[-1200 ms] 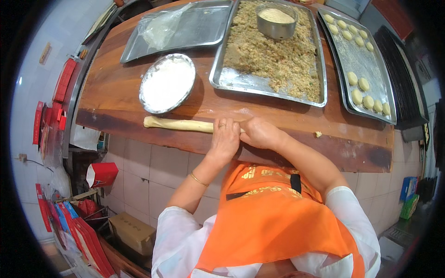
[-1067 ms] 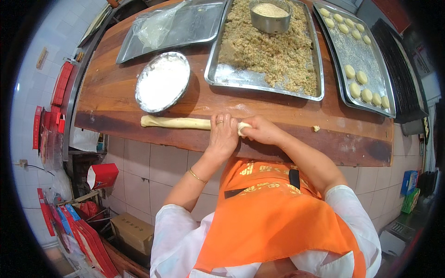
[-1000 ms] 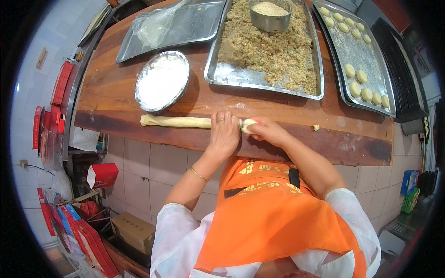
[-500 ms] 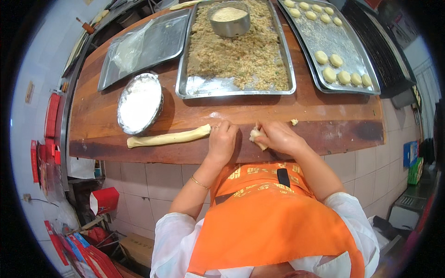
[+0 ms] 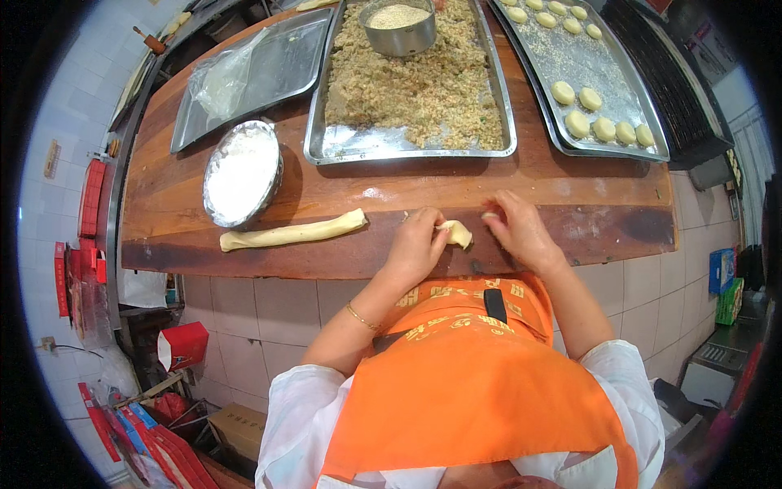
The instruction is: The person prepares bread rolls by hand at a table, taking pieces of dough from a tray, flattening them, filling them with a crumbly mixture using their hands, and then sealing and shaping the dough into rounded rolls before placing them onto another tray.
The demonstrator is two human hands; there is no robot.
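A small torn piece of pale dough [image 5: 459,235] is pinched at its left end by the fingers of my left hand [image 5: 417,244], just over the near part of the wooden table. My right hand [image 5: 525,232] is to the right of that piece, apart from it, with fingers loosely bent and spread from the thumb. Something pale shows at its fingertips, too small to make out. Left of my hands, a long dough roll [image 5: 293,231] lies along the table, touched by neither hand.
A bowl of white flour [image 5: 243,175] stands behind the roll. Farther back are a tray of crumbly filling [image 5: 415,106] bearing a metal bowl of seeds [image 5: 397,34], a tray with plastic sheeting [image 5: 285,69], and a tray of dough rounds [image 5: 619,81]. The wooden table's edge [image 5: 326,273] runs before me.
My left hand has left the end of the roll and moved right onto the dough piece. My right hand has let go of that piece and moved right.
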